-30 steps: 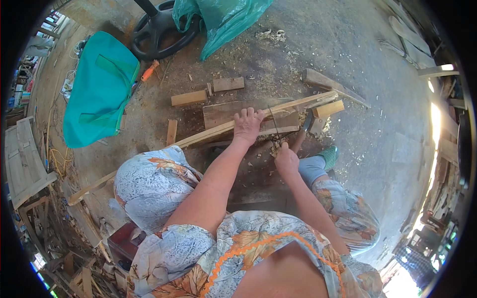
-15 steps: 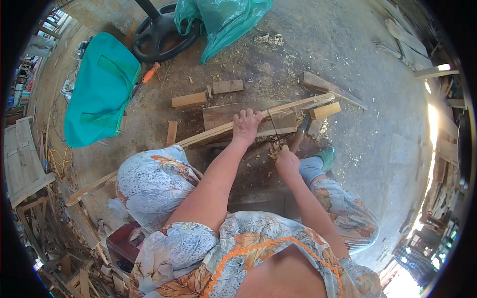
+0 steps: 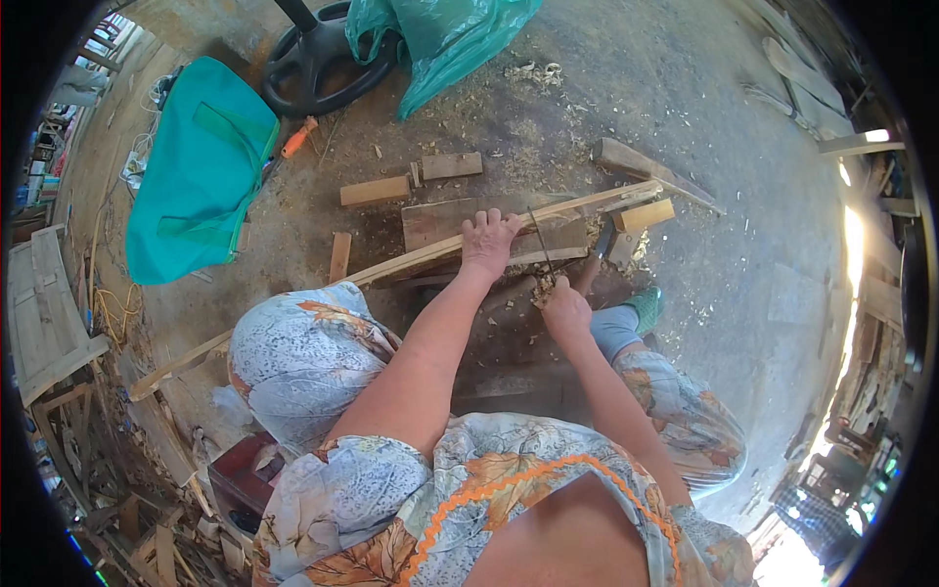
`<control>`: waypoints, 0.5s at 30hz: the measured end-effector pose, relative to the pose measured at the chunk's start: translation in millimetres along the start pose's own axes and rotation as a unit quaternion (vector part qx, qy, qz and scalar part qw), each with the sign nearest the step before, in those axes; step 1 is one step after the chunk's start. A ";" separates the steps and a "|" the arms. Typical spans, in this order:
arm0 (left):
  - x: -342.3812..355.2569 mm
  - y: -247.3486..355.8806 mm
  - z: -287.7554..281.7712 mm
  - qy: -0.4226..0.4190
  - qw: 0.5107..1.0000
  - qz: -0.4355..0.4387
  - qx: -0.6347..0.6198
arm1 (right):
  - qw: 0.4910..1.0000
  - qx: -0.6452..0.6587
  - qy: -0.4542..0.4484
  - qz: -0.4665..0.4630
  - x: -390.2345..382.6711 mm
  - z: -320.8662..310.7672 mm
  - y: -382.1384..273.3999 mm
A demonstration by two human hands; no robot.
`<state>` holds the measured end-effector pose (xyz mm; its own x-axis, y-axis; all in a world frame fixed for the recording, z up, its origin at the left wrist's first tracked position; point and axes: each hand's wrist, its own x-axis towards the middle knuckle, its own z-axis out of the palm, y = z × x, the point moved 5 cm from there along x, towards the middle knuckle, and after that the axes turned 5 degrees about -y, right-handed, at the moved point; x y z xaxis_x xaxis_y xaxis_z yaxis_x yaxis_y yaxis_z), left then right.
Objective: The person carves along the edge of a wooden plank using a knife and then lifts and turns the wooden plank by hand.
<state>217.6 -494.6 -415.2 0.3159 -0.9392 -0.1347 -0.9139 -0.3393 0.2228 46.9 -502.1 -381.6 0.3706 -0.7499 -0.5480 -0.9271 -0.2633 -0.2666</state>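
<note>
My left hand (image 3: pixel 487 245) is closed over a long, pale wooden strip (image 3: pixel 411 262), pressing it down on a flat board (image 3: pixel 430 227). The strip slants up from my left knee to the right. In my right hand (image 3: pixel 565 311) is a saw (image 3: pixel 540 240), its dark, narrow blade seen almost edge-on. The blade crosses the strip just right of my left fingers. My right fingers are wrapped round its near end, and the handle is hidden. Beside my right hand, a wooden-handled tool with a metal head (image 3: pixel 602 243) rests against a wood block (image 3: pixel 643 215).
Wood offcuts (image 3: pixel 375 191) and shavings lie around the board. Farther off are an orange-handled tool (image 3: pixel 299 137), a teal bag (image 3: pixel 201 176), a green plastic bag (image 3: pixel 465 49) and a black wheel-shaped base (image 3: pixel 293 78). A curved wooden piece (image 3: pixel 636 166) lies at the right. Scrap wood piles up at both sides.
My right hand and the saw have moved slightly away from me along the cut. My left hand stays in place on the strip.
</note>
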 end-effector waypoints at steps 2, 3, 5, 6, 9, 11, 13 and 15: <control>-2.5 6.0 -0.7 0.000 1.000 0.003 -0.002 | 1.000 0.013 0.011 -0.020 11.8 -2.9 -7.2; -0.5 8.4 -2.2 -0.001 1.000 0.003 0.002 | 0.998 0.026 0.026 -0.043 21.8 -7.0 -12.0; 2.4 9.4 -2.5 -0.001 1.000 0.003 0.008 | 0.999 0.016 0.034 -0.028 38.8 -8.2 -13.8; 2.4 7.9 -0.7 0.000 1.000 -0.007 0.005 | 0.999 0.004 0.039 -0.016 44.5 -6.3 -14.7; 0.3 6.1 -2.9 -0.007 1.000 -0.026 -0.011 | 1.000 0.017 0.019 -0.012 46.1 7.2 -12.7; -3.1 7.2 -6.4 -0.016 0.999 -0.036 -0.025 | 0.999 0.022 0.034 -0.035 43.0 6.5 -4.3; -6.9 8.5 -12.1 0.003 0.997 -0.060 -0.044 | 0.997 0.028 0.048 -0.058 41.1 11.1 -4.0; -7.1 7.1 -12.1 -0.005 0.997 -0.053 -0.053 | 0.996 0.031 0.076 -0.045 40.6 14.5 -1.3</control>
<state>211.9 -491.0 -401.0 0.4062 -0.8975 -0.1719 -0.8437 -0.4406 0.3067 64.0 -523.3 -415.1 0.4348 -0.8097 -0.3941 -0.8835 -0.2989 -0.3606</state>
